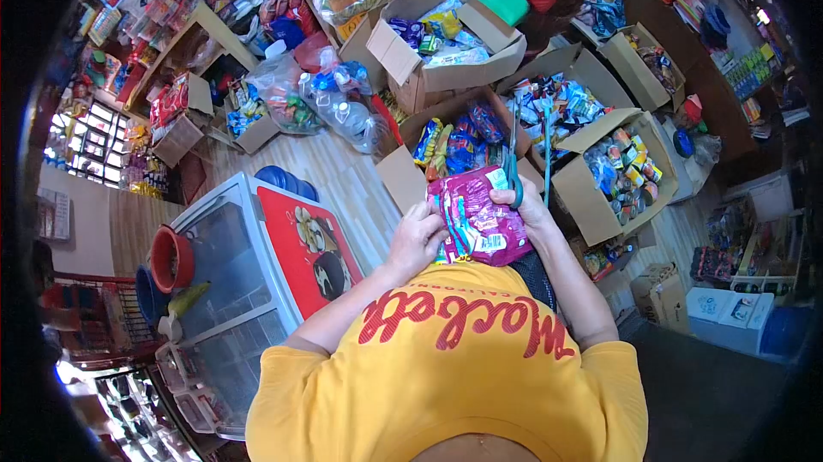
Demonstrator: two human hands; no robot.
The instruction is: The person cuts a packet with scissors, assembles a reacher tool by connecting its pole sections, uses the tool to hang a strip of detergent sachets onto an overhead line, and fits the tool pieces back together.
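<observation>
A purple plastic pack of small sachets (482,218) is held in front of my yellow shirt. My left hand (416,241) is closed on the pack's left edge, its fingers bent over the plastic. At the pack's upper right corner, my right hand (530,207) is closed around the teal handle of a pair of scissors (513,172). The scissor blades point up and away from me, over the boxes. Part of the handle is hidden by my right fingers. Whether the right hand also pinches the pack, I cannot tell.
Open cardboard boxes (403,175) of packets stand just beyond my hands, with a box of cans (591,220) to the right. Bagged plastic bottles (356,125) lie on the wooden floor. Left is a clear-sided cabinet (225,243) with a red-topped surface (287,226).
</observation>
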